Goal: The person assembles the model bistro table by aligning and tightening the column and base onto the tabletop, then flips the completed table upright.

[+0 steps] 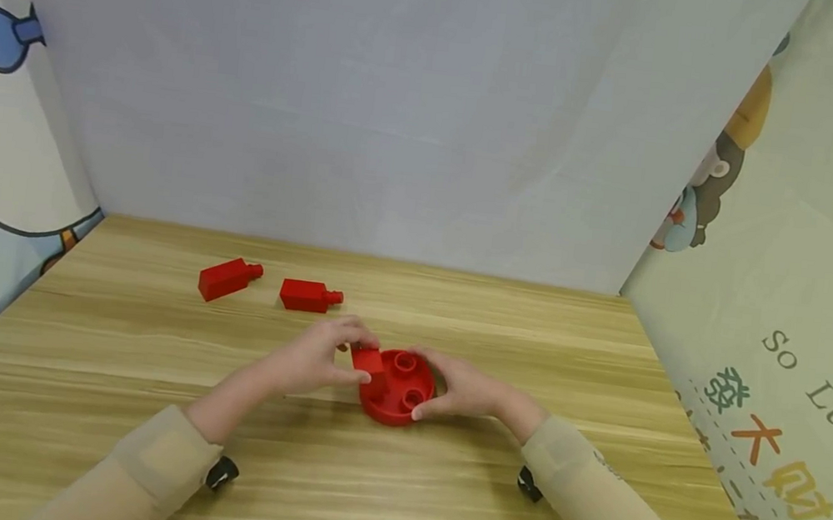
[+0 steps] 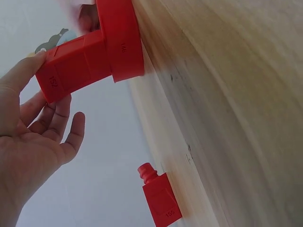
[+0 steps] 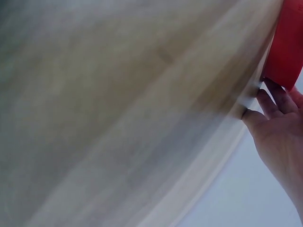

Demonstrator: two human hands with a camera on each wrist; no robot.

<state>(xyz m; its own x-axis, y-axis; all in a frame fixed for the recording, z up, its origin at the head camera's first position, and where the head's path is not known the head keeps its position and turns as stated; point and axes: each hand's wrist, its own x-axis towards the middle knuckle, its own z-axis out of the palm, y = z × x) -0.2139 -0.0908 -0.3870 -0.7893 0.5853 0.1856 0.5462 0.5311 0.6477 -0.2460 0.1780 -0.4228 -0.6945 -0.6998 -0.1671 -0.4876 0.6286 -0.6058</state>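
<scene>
A round red base (image 1: 392, 415) lies on the table with raised round sockets on its upper face. At its left side my left hand (image 1: 320, 358) pinches a red square block (image 1: 369, 363) between thumb and fingers. In the left wrist view this block (image 2: 75, 66), marked 152, stands upright against the base (image 2: 124, 47), so its lower end is hidden. My right hand (image 1: 466, 389) holds the base by its right rim, thumb in front and fingers behind. In the right wrist view only part of the base (image 3: 286, 47) shows beside the fingers.
Farther back on the wooden table (image 1: 439, 497) lie two more red blocks with threaded ends, one at the left (image 1: 226, 279) and one nearer the middle (image 1: 305, 295). A pale cloth wall (image 1: 369, 121) rises behind, and printed cloths hang at both sides.
</scene>
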